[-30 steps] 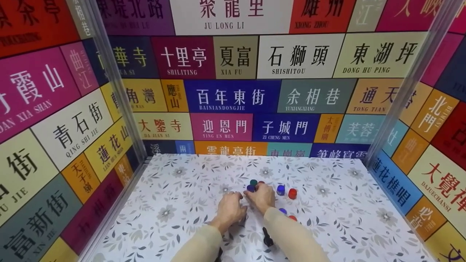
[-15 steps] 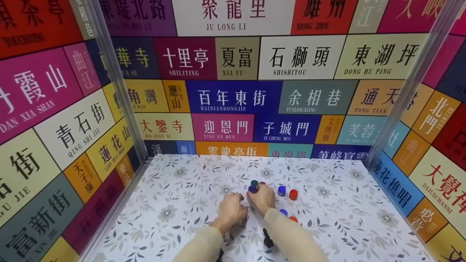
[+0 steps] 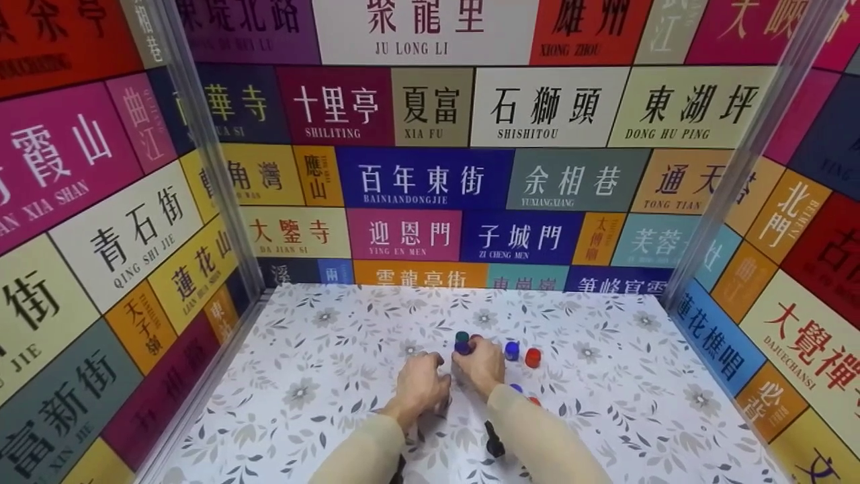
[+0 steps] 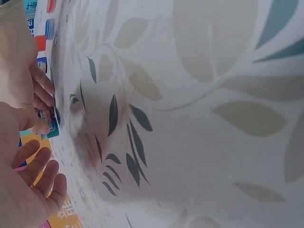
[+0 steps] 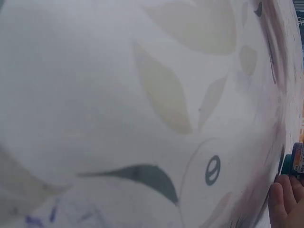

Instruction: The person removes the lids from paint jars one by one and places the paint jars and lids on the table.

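Note:
In the head view, my right hand [image 3: 480, 366] pinches a small dark blue jar [image 3: 461, 347] at the middle of the table. A dark green round top [image 3: 462, 335] shows right behind it; whether it belongs to the same jar I cannot tell. A red top [image 3: 476, 338] peeks out behind the fingers. My left hand [image 3: 422, 384] hovers or rests just to the left, fingers loosely bent around nothing. The left wrist view shows both hands and a labelled jar [image 4: 46, 118] at the right hand's fingertips. At the right wrist view's edge, fingers [image 5: 287, 197] touch a labelled jar [image 5: 297, 160].
A blue jar [image 3: 512, 351] and a red jar [image 3: 533, 357] stand right of the hands. Nearer, a blue lid [image 3: 516, 388] and a red lid [image 3: 534, 401] are partly covered by the right sleeve. A black object [image 3: 494, 440] lies beside that sleeve. Lettered walls [image 3: 423, 178] enclose the table.
The view has shifted slightly. The dark blue jar in my right hand has moved a little and now lines up in front of the green top. My left hand has hardly moved.

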